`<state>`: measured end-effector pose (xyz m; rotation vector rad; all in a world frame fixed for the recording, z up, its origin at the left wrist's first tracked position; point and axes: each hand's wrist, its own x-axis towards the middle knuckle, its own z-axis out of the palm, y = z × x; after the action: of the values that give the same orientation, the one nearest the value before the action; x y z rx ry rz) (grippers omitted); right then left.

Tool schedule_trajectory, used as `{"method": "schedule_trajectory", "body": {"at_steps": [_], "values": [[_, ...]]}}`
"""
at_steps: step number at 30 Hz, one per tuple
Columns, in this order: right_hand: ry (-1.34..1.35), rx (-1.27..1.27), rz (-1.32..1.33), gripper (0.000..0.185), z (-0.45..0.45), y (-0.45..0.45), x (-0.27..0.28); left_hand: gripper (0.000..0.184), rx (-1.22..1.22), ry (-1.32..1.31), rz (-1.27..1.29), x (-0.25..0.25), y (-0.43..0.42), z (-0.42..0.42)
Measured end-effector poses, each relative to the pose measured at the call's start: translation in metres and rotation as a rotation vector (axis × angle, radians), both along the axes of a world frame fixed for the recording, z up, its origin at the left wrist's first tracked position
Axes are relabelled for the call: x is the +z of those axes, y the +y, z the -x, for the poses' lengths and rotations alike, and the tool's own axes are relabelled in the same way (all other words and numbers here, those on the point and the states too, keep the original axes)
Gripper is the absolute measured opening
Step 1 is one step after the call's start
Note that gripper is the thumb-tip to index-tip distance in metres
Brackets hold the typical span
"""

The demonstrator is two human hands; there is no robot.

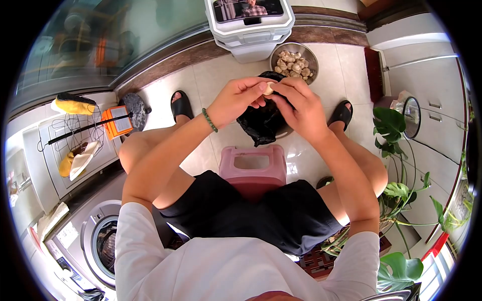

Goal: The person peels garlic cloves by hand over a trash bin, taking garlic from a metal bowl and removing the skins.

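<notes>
Between the fingertips of both hands is a small pale garlic clove. My left hand, with a green bead bracelet on its wrist, pinches the clove from the left side. From the right, my right hand closes its thumb and fingers on the same clove. Directly below the hands stands a bin lined with a black plastic bag, partly covered by them. Just beyond, a metal bowl on the floor holds several garlic bulbs.
A pink plastic stool is between my knees. Behind the bin, a grey-white container carries a phone playing video. A washing machine and wire rack are at left; leafy plants and white cabinets at right.
</notes>
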<state>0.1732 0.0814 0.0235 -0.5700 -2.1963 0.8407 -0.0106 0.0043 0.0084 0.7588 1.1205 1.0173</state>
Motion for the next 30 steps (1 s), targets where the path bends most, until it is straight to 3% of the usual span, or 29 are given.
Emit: {"method": "schedule_trajectory", "body": {"at_steps": [14,23,30], "values": [[-0.008,0.020,-0.032,0.010,-0.004,0.005,-0.007,0.038,-0.006,-0.050,0.057,0.007,0.000,-0.001],[0.018,0.100,0.012,0.011,-0.006,0.003,-0.004,0.038,-0.024,-0.301,-0.005,0.009,0.002,0.004],[0.153,0.143,0.060,0.022,-0.005,0.001,0.002,0.035,-0.039,-0.319,0.008,0.012,0.001,0.001]]}}
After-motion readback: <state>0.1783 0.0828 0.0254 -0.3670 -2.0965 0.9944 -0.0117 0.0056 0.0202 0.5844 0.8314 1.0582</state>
